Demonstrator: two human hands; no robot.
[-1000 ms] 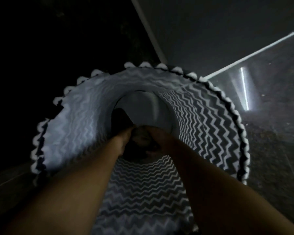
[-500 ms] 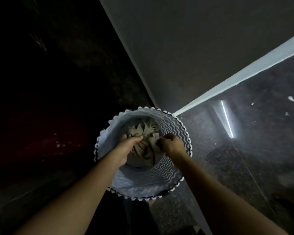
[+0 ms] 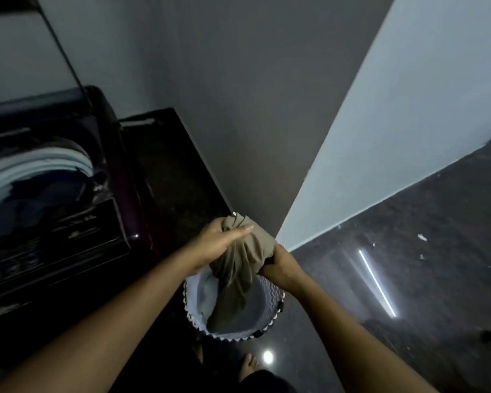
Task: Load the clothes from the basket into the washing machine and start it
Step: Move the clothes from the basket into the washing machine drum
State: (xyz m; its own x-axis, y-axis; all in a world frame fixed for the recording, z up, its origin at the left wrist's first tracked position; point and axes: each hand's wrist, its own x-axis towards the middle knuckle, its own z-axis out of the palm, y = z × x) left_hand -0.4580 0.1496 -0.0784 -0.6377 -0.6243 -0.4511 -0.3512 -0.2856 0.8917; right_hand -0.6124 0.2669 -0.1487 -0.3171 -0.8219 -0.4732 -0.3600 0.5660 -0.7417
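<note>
A bunched olive-brown garment [image 3: 240, 265] hangs above the round zigzag-patterned basket [image 3: 270, 321] on the floor, its lower end still trailing inside. My left hand [image 3: 216, 242] grips the top of the bundle and my right hand [image 3: 278, 265] holds its right side. To the left stands a dark top-loading washing machine [image 3: 68, 222] with its lid [image 3: 26, 52] raised; dark clothes [image 3: 26, 205] lie in the drum.
A grey wall corner [image 3: 295, 194] rises right behind the basket. The dark glossy floor [image 3: 408, 251] stretches to the right with a bright light streak on it. My bare foot [image 3: 248, 364] is just in front of the basket.
Both hands have lifted the garment up out of the basket. My head has risen, so the basket looks smaller and the washing machine has come into view at left.
</note>
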